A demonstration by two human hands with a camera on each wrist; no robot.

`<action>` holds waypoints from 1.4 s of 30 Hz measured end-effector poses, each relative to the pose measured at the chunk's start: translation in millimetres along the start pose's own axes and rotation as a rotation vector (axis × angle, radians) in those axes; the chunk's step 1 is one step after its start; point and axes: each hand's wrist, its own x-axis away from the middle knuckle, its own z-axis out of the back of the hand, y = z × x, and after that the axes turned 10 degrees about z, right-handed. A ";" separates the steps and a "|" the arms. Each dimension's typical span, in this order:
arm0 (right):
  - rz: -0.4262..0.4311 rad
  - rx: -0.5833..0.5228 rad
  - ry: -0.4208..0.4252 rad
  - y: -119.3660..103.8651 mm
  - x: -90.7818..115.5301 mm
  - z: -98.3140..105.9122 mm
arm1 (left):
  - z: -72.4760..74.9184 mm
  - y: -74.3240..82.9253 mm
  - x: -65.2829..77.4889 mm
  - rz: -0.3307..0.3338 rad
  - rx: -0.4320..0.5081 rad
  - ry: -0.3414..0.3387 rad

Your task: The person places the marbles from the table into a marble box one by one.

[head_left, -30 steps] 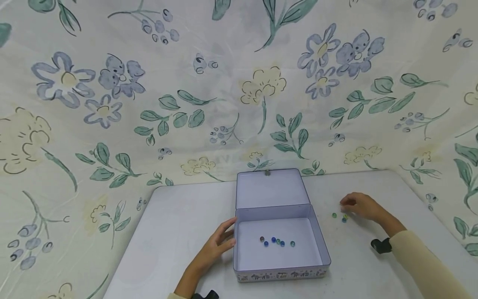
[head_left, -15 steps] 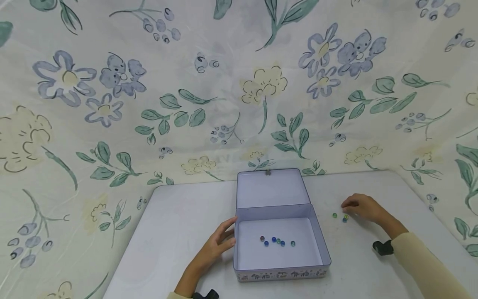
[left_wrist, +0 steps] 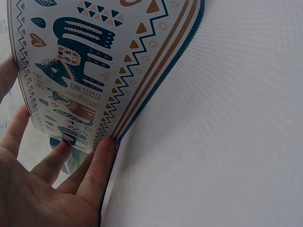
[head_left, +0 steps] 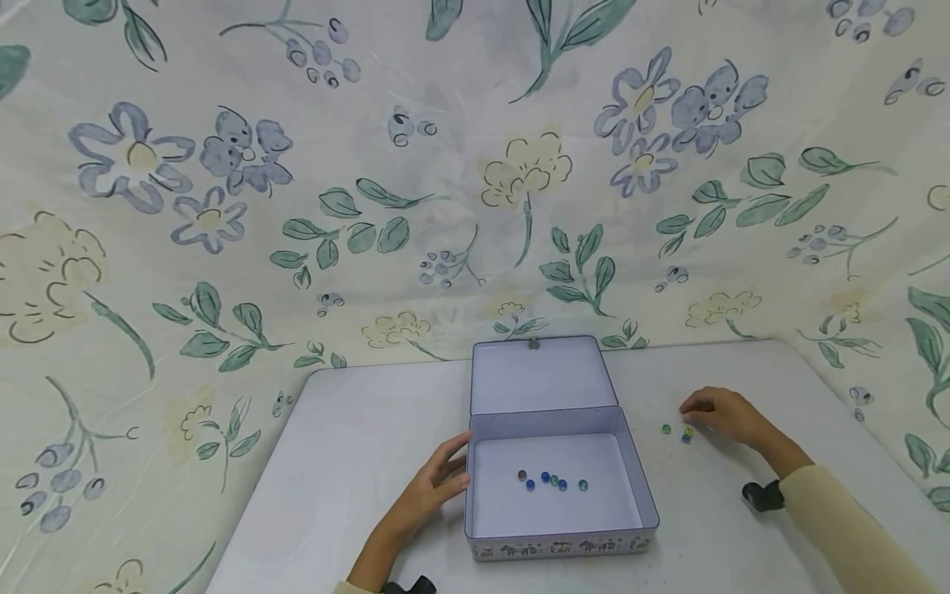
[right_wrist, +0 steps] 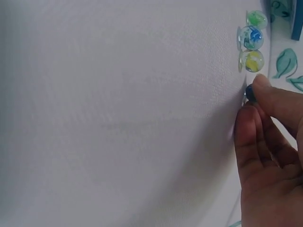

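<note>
An open rectangular tin box (head_left: 562,546) stands mid-table with its hinged lid raised at the back. Several glass marbles, among them a blue marble (head_left: 545,477) and a brown marble (head_left: 522,475), lie on its floor. My left hand (head_left: 425,497) touches the box's left wall with spread fingers; the left wrist view shows them against the patterned side (left_wrist: 71,61). Right of the box, my right hand (head_left: 726,414) pinches a dark blue marble (right_wrist: 250,93) between thumb and fingers, low over the tabletop. Beside it lie a green marble (right_wrist: 257,19), a blue-swirled marble (right_wrist: 252,38) and a yellow-swirled marble (right_wrist: 253,61).
The white table (head_left: 356,437) extends on both sides of the box. Behind it hangs a flower-printed cloth (head_left: 445,181). A dark wrist device (head_left: 763,497) sits by the right sleeve (head_left: 839,511), and another dark device (head_left: 411,586) by the left wrist.
The head view shifts very slightly. The right hand stays low by the loose marbles with almost no movement, and the left hand keeps its place at the box.
</note>
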 end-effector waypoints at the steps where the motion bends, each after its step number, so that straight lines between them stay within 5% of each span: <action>1: 0.000 0.002 0.002 0.0 0.3 -0.7 | -0.1 0.0 0.1 -0.003 -0.003 -0.002; 22: 0.018 0.009 0.034 -12.3 -2.5 4.8 | -0.1 -3.6 1.0 -0.013 -0.005 -0.025; 42: 0.182 -0.035 0.035 -53.4 -15.6 17.9 | 2.5 -1.7 -1.6 -0.007 -0.014 -0.005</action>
